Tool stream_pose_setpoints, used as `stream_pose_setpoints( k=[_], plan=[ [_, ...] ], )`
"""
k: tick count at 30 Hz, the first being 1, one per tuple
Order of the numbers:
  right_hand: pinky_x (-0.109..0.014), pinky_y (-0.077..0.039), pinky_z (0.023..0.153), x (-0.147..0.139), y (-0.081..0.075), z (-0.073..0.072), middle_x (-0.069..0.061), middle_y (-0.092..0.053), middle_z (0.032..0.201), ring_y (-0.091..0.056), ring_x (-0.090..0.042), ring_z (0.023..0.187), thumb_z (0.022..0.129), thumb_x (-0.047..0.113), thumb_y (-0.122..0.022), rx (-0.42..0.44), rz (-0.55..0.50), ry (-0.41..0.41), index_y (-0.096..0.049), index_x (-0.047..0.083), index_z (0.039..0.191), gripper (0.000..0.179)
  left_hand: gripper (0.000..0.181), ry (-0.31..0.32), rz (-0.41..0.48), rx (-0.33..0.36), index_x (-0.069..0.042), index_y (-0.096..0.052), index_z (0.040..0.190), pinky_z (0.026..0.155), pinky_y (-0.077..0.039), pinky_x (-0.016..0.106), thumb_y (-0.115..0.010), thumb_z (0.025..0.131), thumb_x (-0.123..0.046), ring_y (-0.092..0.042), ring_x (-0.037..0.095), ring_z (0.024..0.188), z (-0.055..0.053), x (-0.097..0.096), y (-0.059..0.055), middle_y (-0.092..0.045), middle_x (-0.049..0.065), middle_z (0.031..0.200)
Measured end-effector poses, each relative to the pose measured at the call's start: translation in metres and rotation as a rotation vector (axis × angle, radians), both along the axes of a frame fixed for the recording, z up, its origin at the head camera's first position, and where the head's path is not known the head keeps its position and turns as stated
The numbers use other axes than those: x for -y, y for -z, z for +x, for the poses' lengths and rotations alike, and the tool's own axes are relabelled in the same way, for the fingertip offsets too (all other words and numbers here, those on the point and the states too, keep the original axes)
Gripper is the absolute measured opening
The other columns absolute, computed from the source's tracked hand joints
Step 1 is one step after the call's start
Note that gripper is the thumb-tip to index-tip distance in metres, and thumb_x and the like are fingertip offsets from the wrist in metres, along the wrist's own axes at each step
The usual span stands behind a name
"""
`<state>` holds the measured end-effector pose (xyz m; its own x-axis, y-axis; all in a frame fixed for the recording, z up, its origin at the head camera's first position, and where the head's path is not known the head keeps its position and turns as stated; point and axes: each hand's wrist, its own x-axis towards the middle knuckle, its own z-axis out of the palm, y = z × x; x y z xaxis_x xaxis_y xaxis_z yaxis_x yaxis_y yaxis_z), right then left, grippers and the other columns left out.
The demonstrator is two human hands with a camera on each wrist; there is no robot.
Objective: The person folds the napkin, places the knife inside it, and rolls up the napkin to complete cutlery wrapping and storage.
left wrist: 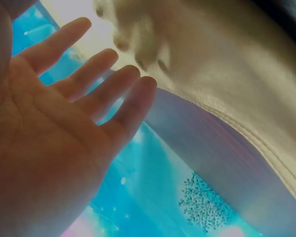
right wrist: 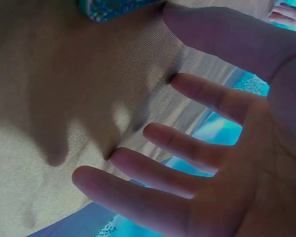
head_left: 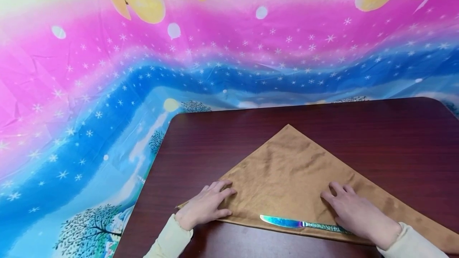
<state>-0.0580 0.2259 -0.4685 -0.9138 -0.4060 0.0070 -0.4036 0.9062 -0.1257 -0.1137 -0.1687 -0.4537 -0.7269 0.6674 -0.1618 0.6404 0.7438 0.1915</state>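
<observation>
A golden-brown cloth napkin (head_left: 287, 170) lies on the table in a triangle, its point facing away from me. Along its near edge is a table knife (head_left: 281, 221) with a shiny rainbow blade pointing left. My left hand (head_left: 206, 204) is at the napkin's left corner, fingers spread and relaxed. A bit of that corner pokes out beyond the wrist. Over the napkin's right part, my right hand (head_left: 362, 212) touches the cloth with loosely spread fingertips. It hides the end of the knife's handle; the right wrist view shows the patterned handle end (right wrist: 113, 10) near the thumb.
The dark reddish-brown table (head_left: 215, 138) has rounded far corners. Behind it and along its left side hangs a pink and blue cloth backdrop (head_left: 229, 43) with snowflakes and trees.
</observation>
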Motion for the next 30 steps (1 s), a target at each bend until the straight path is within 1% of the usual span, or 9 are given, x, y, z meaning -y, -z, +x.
stream_pose_setpoints(
  k=[6,12,15,21,25,30],
  plan=[
    [-0.031,-0.041,0.054,-0.0007,-0.0017,-0.0010,-0.003,-0.047,0.096,-0.050,-0.023,0.078,0.061,0.006,-0.078,0.022,-0.016,0.002,-0.059,0.018,0.097,0.042,0.053,0.011,-0.028,-0.013,-0.021,-0.055,0.133,0.094,-0.046,0.039,-0.070,0.086,-0.040,-0.046,0.019,0.127,-0.0004,-0.0028,0.0023,-0.042,0.003,0.146],
    [-0.036,-0.045,0.061,-0.0016,-0.0011,-0.0006,-0.004,-0.049,0.097,-0.053,-0.024,0.082,0.059,0.006,-0.078,0.004,-0.036,-0.021,-0.060,0.016,0.099,0.045,0.055,0.015,-0.042,-0.007,-0.022,-0.055,0.134,0.093,-0.046,0.040,-0.070,0.085,-0.040,-0.046,0.019,0.128,-0.0012,-0.0032,0.0024,-0.041,0.004,0.147],
    [-0.039,-0.047,0.063,-0.0024,-0.0007,-0.0013,-0.005,-0.049,0.098,-0.053,-0.025,0.083,0.058,0.006,-0.079,0.008,-0.043,-0.027,-0.059,0.015,0.099,0.046,0.055,0.009,-0.040,0.007,-0.022,-0.055,0.134,0.093,-0.047,0.043,-0.071,0.085,-0.039,-0.046,0.020,0.128,-0.0017,-0.0037,0.0018,-0.041,0.004,0.147],
    [-0.043,-0.049,0.066,-0.0036,-0.0020,-0.0037,-0.011,-0.052,0.104,-0.055,-0.031,0.089,0.061,0.006,-0.081,0.065,-0.056,-0.020,-0.059,0.013,0.102,0.047,0.055,-0.009,-0.031,0.045,-0.023,-0.054,0.134,0.095,-0.046,0.052,-0.072,0.084,-0.037,-0.044,0.021,0.131,-0.0028,-0.0052,-0.0002,-0.040,0.004,0.148],
    [-0.045,-0.050,0.068,-0.0041,-0.0024,-0.0051,-0.014,-0.053,0.108,-0.056,-0.035,0.094,0.063,0.008,-0.083,0.095,-0.054,-0.019,-0.059,0.012,0.105,0.048,0.055,-0.021,-0.028,0.060,-0.023,-0.054,0.134,0.097,-0.044,0.053,-0.072,0.084,-0.037,-0.043,0.022,0.132,-0.0043,-0.0051,0.0001,-0.039,0.004,0.149],
    [-0.045,-0.050,0.068,-0.0047,-0.0022,-0.0064,-0.015,-0.053,0.109,-0.056,-0.036,0.095,0.063,0.008,-0.083,0.101,-0.060,-0.023,-0.059,0.012,0.105,0.049,0.055,-0.028,-0.028,0.067,-0.024,-0.054,0.135,0.099,-0.043,0.054,-0.072,0.084,-0.038,-0.041,0.022,0.134,-0.0052,-0.0048,0.0014,-0.039,0.003,0.149]
  ],
)
